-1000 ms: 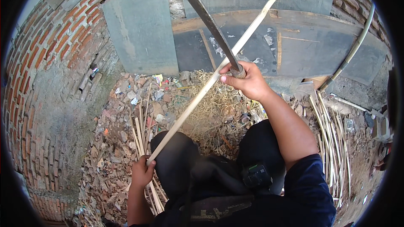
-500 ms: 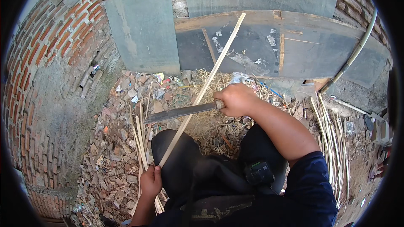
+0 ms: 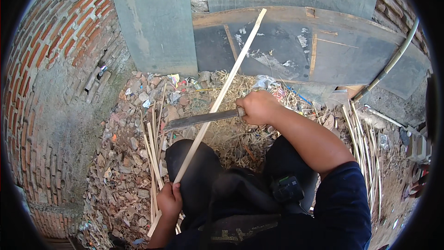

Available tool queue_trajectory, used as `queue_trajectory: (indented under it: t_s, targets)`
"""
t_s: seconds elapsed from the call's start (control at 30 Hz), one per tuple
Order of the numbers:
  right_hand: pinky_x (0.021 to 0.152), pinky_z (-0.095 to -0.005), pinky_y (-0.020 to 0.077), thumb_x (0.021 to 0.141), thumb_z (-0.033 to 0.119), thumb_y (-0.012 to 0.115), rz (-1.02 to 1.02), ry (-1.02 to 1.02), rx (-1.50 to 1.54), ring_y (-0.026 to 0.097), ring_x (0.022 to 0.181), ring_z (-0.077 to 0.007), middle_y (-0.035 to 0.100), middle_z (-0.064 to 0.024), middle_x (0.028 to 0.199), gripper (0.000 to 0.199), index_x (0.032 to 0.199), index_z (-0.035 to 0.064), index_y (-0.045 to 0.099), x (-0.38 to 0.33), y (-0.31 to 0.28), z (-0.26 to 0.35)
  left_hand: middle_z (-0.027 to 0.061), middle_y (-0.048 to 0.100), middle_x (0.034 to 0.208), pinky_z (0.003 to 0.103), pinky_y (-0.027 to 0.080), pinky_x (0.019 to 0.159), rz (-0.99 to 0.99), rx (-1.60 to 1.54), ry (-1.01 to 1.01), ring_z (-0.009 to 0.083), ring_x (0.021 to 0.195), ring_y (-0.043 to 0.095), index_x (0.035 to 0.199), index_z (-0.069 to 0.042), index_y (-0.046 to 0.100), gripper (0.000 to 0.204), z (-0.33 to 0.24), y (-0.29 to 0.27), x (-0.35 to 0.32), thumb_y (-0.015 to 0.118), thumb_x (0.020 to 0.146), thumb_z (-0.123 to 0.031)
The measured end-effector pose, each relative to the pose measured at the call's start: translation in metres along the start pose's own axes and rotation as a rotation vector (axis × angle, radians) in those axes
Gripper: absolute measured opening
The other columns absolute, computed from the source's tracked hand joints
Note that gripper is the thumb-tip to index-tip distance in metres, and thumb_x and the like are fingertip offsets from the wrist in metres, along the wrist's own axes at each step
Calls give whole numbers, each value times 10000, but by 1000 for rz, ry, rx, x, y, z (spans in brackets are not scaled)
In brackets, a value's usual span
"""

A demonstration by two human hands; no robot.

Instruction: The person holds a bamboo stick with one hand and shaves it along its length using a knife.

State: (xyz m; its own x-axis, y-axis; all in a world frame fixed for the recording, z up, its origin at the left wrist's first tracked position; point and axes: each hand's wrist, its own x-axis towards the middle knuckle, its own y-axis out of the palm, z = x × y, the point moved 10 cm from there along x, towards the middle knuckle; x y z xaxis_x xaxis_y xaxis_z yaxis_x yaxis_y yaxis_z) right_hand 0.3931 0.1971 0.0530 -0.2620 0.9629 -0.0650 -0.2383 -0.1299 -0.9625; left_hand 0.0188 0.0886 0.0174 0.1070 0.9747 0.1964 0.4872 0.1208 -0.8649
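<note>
L hand [image 3: 169,200] low by the knee, fingers wrapped tight round the near end of the bamboo strip [image 3: 219,98]. Strip: long, thin, pale, straight, runs up & away w/ far tip over the dark board [image 3: 323,51]. R hand [image 3: 257,106] farther out, fist closed on the handle of the machete [image 3: 201,119]; dark blade lies flat, crossing the strip mid-length. Loose slats [image 3: 153,148] on rubble beside.
</note>
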Motion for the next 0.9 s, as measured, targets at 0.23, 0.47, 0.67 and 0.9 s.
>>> queue_trajectory:
  t_s: [0.23, 0.47, 0.67, 0.9]
  targets:
    - [830, -493, 561, 775, 195, 666, -143, 264, 161, 701, 920, -372, 719, -193, 927, 290, 1037, 73, 690, 4, 2, -79, 199, 594, 619, 498, 449, 521, -15, 101, 67, 432, 572, 606, 818, -44, 613, 263, -7, -4, 4, 640, 972, -255]
    - [806, -493, 560, 781, 202, 667, -28, 125, 125, 698, 923, -367, 714, -165, 905, 264, 1015, 79, 680, 10, 2, -37, 210, 598, 625, 514, 445, 517, 36, -7, 31, 443, 572, 605, 815, -40, 603, 314, 3, 5, 3, 583, 1006, -289]
    - [840, -478, 570, 779, 224, 681, -29, 198, 124, 697, 958, -367, 723, -164, 937, 295, 1038, 83, 685, 13, 12, -50, 224, 582, 616, 528, 430, 524, 104, 99, 29, 468, 586, 593, 758, -31, 558, 380, -8, -5, 12, 549, 1021, -306]
    - [838, -486, 565, 777, 215, 679, -80, 218, 107, 697, 939, -373, 725, -182, 941, 291, 1032, 73, 682, 16, 3, -63, 231, 558, 617, 501, 428, 539, 106, -11, 77, 452, 583, 590, 768, -4, 535, 381, -5, 1, 13, 513, 1038, -272]
